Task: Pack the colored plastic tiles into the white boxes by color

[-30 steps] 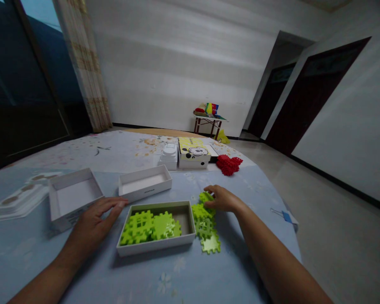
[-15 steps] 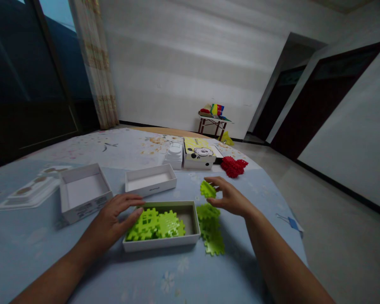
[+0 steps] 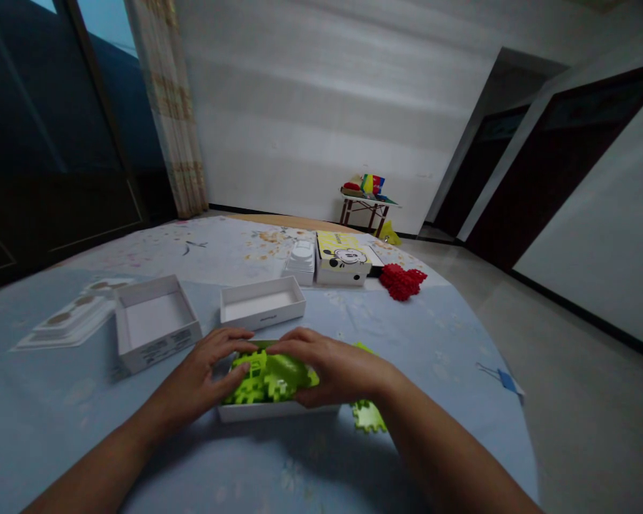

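Note:
A white box (image 3: 278,410) holds several bright green interlocking plastic pieces (image 3: 249,378), stacked toward its left part. My left hand (image 3: 208,371) rests over the box's left end, fingers apart, the thumb touching the pieces. In my right hand (image 3: 326,364) is a green interlocking piece (image 3: 286,373), pinched between thumb and fingers just over the stack. That hand hides the right half of the box. Other green pieces (image 3: 369,416) lie on the cloth right of the box, partly behind my right wrist.
Behind stand a shallow white lid (image 3: 262,321), a deeper white box (image 3: 158,350) and a yellow cartoon box (image 3: 343,275). Red interlocking pieces (image 3: 401,282) are piled at the right. White flat trays (image 3: 67,321) lie at far left. A blue clip (image 3: 506,380) grips the table's right edge.
My right hand has moved left with the green piece, from above the loose pieces to over the box. My left hand stays at the box's left end. The view has shifted slightly.

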`<state>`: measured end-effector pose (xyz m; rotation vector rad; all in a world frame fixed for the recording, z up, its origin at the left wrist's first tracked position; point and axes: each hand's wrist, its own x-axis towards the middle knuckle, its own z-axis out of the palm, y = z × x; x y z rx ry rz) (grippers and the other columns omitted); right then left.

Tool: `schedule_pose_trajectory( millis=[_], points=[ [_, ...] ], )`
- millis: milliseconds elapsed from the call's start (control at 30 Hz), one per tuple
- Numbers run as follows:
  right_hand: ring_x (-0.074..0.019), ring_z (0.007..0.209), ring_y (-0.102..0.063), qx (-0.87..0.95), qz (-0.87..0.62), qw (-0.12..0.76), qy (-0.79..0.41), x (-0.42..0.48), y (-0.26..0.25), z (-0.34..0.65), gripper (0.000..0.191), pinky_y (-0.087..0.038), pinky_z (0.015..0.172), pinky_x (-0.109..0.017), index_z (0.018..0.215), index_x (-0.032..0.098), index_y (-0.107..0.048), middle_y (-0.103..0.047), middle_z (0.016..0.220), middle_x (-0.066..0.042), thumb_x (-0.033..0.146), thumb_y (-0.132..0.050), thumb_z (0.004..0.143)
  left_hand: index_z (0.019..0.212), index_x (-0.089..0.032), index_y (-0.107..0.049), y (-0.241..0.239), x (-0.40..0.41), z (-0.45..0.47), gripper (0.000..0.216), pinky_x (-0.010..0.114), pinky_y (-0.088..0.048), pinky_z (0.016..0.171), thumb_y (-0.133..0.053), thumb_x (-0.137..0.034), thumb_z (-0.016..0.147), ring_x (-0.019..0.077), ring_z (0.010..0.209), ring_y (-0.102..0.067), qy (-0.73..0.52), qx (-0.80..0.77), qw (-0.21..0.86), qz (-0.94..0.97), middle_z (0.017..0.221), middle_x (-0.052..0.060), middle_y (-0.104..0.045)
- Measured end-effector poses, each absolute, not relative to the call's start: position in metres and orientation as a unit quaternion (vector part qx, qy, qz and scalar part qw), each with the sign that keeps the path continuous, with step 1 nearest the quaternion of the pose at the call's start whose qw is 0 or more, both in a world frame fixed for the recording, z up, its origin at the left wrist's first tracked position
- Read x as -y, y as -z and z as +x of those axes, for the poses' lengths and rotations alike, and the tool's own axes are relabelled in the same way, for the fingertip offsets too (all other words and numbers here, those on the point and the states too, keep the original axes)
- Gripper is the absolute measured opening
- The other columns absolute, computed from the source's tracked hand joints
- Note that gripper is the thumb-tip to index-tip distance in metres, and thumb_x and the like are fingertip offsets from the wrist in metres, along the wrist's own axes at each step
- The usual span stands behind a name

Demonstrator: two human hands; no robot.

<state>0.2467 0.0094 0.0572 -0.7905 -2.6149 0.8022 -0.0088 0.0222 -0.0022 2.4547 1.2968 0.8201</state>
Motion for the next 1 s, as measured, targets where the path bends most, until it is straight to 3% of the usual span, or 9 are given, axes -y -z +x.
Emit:
schedule_pose_trajectory(
  millis=[400,600,1000],
  points=[
    [-0.0184,0.116,-0.046,0.889,-0.264,0.218,-0.304,-0.019,-0.050,0.253,0.071,-0.039,0.099,-0.034,0.133,0.023,-0.040,-0.047,0.124,-0.008,0.024,-0.071,0.069,0.103,-0.026,-0.064,0.003,-0.023,-0.008,0.029,0.042,-0.043,0.097,-0.048,-0.040,0.083,0.0206,0.112,-0.053,-0.283,-0.448,0.129,0.838,0.118,0.006,-0.060],
    [-0.0183,0.115,-0.046,0.877,-0.301,0.240,-0.288,-0.020,-0.058,0.271,0.069,-0.038,0.099,-0.036,0.133,0.027,-0.039,-0.047,0.124,-0.007,0.021,-0.069,0.071,0.102,-0.026,-0.065,0.002,-0.022,-0.008,0.030,0.042,-0.043,0.097,-0.049,-0.041,0.082,0.0220,0.112,-0.054,-0.280,-0.447,0.126,0.840,0.118,0.006,-0.060],
    [-0.0208,0.108,-0.052,0.889,-0.390,0.098,-0.219,-0.004,-0.077,0.297,0.061,-0.041,0.094,-0.035,0.121,0.024,-0.054,-0.053,0.119,-0.007,0.016,-0.074,0.063,0.111,-0.031,-0.060,0.003,-0.014,0.001,0.035,0.047,-0.036,0.102,-0.055,-0.044,0.079,0.0248,0.121,-0.045,-0.274,-0.449,0.064,0.848,0.126,0.004,-0.055]
  ],
)
